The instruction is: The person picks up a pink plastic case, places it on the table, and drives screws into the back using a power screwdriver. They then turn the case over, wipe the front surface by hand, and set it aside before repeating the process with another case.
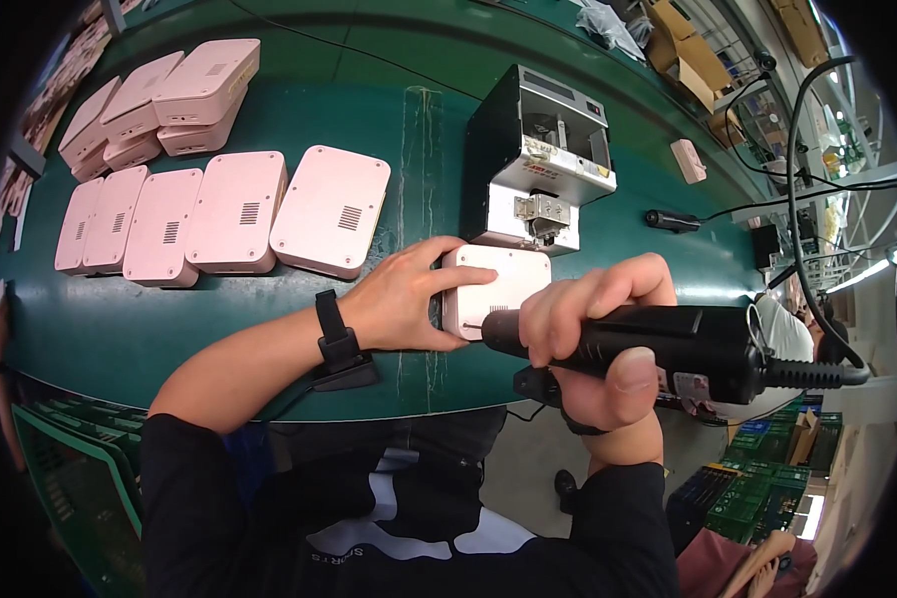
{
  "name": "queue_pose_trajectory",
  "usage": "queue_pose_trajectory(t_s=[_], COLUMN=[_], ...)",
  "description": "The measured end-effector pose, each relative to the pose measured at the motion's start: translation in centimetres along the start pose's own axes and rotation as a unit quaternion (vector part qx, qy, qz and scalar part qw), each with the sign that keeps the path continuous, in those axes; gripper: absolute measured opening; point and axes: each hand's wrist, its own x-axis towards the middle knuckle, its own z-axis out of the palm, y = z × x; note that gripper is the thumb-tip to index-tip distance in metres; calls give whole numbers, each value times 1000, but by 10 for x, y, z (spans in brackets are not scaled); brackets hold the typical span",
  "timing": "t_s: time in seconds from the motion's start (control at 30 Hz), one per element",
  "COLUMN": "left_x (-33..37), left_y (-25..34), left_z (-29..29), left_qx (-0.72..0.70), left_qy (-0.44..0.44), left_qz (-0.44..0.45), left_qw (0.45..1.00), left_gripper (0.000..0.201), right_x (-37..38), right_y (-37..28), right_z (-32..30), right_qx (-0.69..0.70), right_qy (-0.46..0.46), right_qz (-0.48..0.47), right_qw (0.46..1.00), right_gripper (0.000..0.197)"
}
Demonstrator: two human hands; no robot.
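My left hand grips a pale pink plastic case lying on the green bench, its thumb at the near edge and fingers over the far side and top. Wrapped round a black corded electric screwdriver is my right hand. The screwdriver lies nearly level, its bit pointing left at the case's near left corner; whether the tip sits in a screw hole I cannot tell. Just beyond the case stands a black and white screw feeder with a metal block at its front.
A row of similar pink cases lies to the left, with stacked ones behind. A black cylindrical tool and a small pink part are at the right. The screwdriver's thick cable loops upward. A green crate stands below the bench.
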Motion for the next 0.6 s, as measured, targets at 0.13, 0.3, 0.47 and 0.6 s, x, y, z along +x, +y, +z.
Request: queue_pose_trajectory(t_s=[0.13,0.3,0.47,0.6], left_x=[2,1,-2,-11], left_y=[1,0,6,32], left_z=[-3,-2,-3,-24], left_qx=[7,10,0,-29], left_qy=[3,22,21,-39], left_qz=[-3,14,-3,-49], left_qw=[1000,1000,1000,998], left_gripper=[73,73,72,72], right_x=[2,1,2,4], right_y=[0,6,3,-32], right_z=[3,1,5,-25], right_qx=[4,26,59,203], right_qy=[-11,-20,-11,-54], right_qz=[3,-11,-44,-147], right_qw=[1000,999,997,967], right_gripper=[57,56,53,43])
